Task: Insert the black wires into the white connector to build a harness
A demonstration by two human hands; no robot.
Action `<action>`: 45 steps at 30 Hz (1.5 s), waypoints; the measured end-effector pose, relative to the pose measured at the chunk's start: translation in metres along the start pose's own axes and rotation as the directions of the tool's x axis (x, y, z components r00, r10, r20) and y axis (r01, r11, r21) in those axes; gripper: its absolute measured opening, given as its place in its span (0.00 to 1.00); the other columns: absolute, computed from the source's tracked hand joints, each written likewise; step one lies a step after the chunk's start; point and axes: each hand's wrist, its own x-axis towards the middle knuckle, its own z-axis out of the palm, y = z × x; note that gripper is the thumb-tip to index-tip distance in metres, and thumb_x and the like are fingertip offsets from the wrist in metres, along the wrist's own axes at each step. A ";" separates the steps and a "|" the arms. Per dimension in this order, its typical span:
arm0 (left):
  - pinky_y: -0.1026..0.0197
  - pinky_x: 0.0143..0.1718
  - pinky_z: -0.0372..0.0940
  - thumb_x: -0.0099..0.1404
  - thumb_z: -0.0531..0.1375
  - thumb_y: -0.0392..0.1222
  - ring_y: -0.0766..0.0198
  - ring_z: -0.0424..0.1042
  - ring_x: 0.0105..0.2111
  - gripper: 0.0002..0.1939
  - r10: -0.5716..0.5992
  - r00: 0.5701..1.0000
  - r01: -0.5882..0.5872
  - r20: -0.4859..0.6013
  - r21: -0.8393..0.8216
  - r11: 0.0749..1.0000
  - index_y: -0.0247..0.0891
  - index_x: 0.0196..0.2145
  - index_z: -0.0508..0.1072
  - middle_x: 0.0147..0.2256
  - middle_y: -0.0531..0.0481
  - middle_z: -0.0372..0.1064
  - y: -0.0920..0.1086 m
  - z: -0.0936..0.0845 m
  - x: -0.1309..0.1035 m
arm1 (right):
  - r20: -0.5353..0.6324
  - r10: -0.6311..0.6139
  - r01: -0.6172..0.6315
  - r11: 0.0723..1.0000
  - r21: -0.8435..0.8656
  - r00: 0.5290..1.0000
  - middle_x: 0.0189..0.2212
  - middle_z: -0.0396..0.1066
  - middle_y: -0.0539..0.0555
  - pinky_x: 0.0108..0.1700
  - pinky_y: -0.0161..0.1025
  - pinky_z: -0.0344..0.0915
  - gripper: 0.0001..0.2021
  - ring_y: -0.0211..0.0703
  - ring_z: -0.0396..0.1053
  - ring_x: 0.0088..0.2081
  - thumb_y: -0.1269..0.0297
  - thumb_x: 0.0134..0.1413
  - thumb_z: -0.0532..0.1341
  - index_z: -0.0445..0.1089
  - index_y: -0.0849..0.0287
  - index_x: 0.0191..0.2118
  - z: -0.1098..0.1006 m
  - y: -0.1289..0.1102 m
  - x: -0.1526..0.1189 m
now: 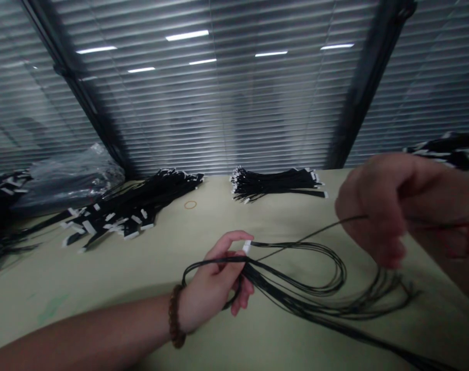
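Note:
My left hand [222, 278], with a beaded bracelet at its wrist, is closed around a wire harness of thin black wires [292, 304]. A small white connector [247, 248] sits between its thumb and fingertips. From the connector the wires curve out to the right in a loop and run on toward the lower right. My right hand [385, 206], blurred, is raised on the right with its fingers curled. A single black wire [331, 224] runs from near the connector up to its fingers. Loose wire ends hang just below that hand.
Behind lie a neat bundle of black cables [277, 183] and a spread pile with white connectors [134, 206]. Farther left is a clear plastic bag [76, 175]. A rubber band [190, 204] lies on the table [114, 288]. More cables [451, 149] are at right, before window blinds.

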 end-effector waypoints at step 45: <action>0.76 0.09 0.57 0.63 0.54 0.41 0.71 0.62 0.11 0.15 0.054 0.998 -0.049 0.044 -0.106 0.993 0.42 0.46 0.54 0.16 0.56 0.67 -0.006 -0.002 -0.002 | 0.050 -0.398 0.134 0.187 -0.973 0.916 0.19 0.63 0.49 0.27 0.38 0.46 0.10 0.35 0.58 0.22 0.70 0.57 0.52 0.64 0.61 0.25 0.069 0.057 0.012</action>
